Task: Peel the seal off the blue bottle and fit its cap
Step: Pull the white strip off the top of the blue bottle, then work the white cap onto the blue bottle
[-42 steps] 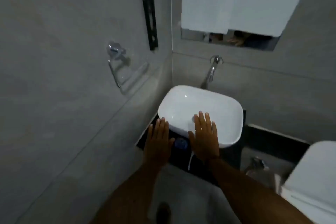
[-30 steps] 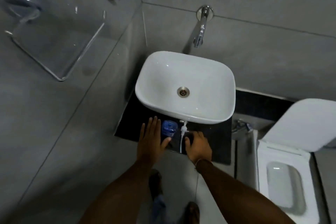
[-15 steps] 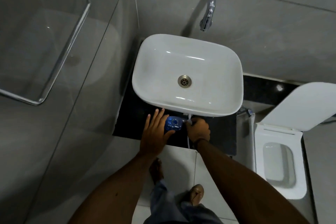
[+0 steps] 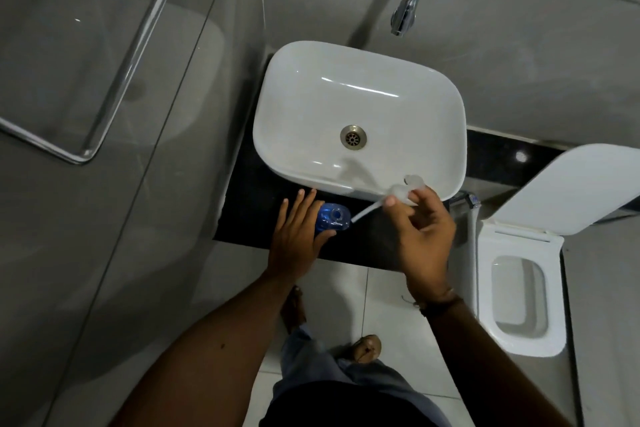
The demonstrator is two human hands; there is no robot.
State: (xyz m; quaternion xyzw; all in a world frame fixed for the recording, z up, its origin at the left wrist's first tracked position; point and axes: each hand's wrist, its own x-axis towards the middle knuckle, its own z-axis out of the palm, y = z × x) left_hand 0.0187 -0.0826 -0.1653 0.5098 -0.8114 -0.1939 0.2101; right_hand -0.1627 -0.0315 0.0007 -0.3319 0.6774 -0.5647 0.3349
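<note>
We see large grey tiled walls (image 4: 519, 45) meeting in a corner behind a white basin (image 4: 436, 107) with a metal drain (image 4: 353, 137) at its middle. A chrome tap (image 4: 408, 0) juts from the wall above it. The basin sits on a glossy black surface (image 4: 249, 191). On the left wall hangs a clear shelf with a chrome rim (image 4: 114, 80). To the right stands a white toilet (image 4: 519, 340), lid (image 4: 571, 184) raised. The floor (image 4: 363, 305) is pale tile, and the light is dim.

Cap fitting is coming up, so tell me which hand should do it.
Right. The right hand pinches the pump cap, its tube reaching the blue bottle; the left hand braces the bottle.
</note>
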